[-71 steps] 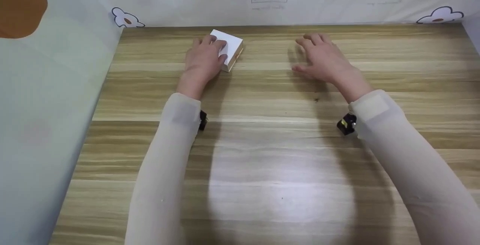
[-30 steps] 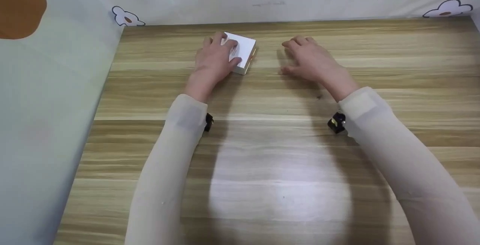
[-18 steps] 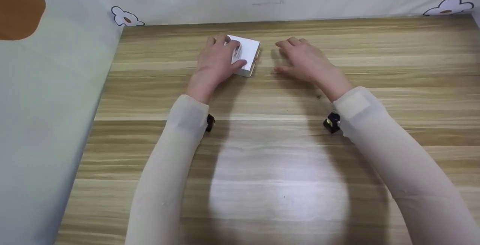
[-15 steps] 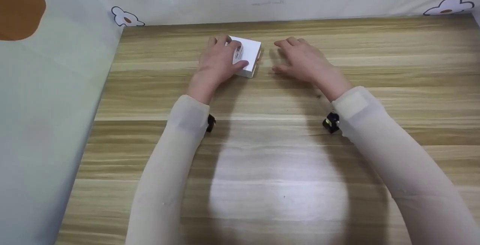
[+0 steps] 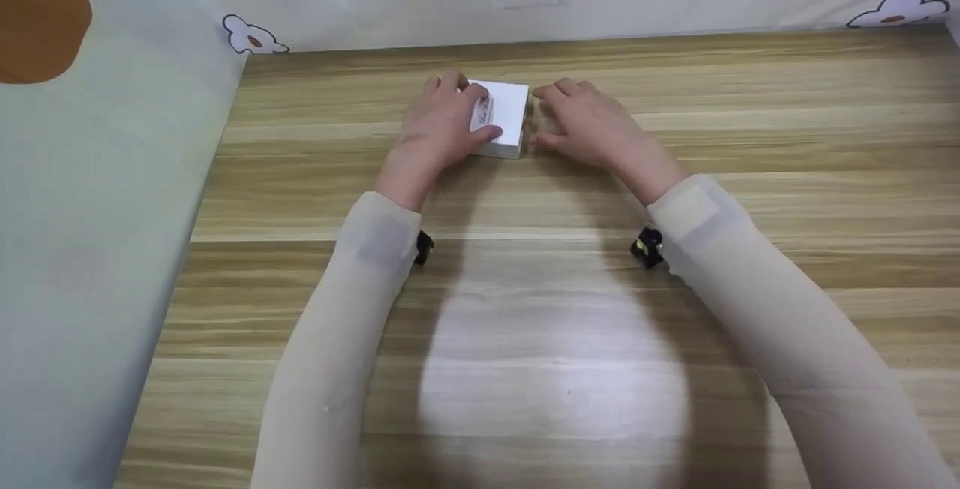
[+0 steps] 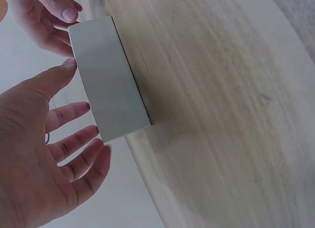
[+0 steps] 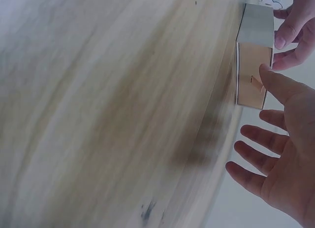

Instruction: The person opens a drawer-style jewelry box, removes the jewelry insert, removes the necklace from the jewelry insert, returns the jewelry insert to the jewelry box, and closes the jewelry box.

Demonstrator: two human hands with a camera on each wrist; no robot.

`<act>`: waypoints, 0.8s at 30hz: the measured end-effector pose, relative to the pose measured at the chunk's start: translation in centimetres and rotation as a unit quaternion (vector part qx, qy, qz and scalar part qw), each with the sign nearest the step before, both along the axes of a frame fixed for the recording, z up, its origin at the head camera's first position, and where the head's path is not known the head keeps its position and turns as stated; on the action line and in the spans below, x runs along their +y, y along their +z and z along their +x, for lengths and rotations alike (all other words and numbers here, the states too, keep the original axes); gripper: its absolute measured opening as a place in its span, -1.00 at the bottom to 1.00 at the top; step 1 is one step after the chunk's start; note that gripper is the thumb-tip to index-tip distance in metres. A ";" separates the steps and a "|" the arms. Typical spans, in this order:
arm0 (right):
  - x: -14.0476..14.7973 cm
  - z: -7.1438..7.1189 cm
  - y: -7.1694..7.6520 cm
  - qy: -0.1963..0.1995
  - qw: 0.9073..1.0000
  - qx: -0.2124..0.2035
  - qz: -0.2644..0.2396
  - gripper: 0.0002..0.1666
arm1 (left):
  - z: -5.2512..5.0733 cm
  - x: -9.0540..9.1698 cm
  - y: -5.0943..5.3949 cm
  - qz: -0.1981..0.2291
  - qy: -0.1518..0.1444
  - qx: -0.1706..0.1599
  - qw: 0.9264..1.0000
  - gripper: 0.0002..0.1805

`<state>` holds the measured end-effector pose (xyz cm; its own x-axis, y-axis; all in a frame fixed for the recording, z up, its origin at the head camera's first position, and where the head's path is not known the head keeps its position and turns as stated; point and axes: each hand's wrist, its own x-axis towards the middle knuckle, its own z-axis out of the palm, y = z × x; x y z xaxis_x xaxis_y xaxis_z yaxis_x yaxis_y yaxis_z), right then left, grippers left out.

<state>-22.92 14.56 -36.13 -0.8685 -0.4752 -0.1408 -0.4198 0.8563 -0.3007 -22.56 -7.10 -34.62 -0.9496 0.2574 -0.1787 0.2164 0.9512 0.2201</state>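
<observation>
We have our left hand (image 5: 439, 120) relaxed on the box (image 5: 510, 108), right hand's (image 5: 592, 123) fingers spread, the tab (image 7: 257, 83) not yet gripped.

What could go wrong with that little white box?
The white box might skid across the table, since the left hand seems to rest on its top. The right hand, so close to the box's tan end, could bump it crooked. The small flap on that end might bend if it gets poked.
</observation>
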 end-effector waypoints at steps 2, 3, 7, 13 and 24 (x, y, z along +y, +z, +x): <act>-0.3 0.0 0.0 0.003 1.000 0.001 -0.003 -0.19 | -0.1 -0.2 0.2 -0.009 -0.007 -0.002 1.000 -0.30; -0.4 0.0 0.1 0.004 1.000 0.003 -0.004 -0.20 | -0.2 -0.3 0.3 -0.013 -0.012 -0.004 1.000 -0.29; -0.6 0.1 0.1 0.002 1.000 0.013 -0.007 -0.26 | -0.5 -0.6 0.6 -0.009 -0.041 -0.033 0.999 -0.21; -0.8 0.3 0.1 -0.003 0.999 0.033 -0.014 -0.34 | -1.0 -0.9 0.4 0.019 -0.068 -0.082 0.994 -0.05; -2.3 0.0 0.4 -0.045 0.998 0.039 -0.032 -0.64 | -1.7 -0.6 0.5 0.044 -0.078 -0.079 0.993 0.00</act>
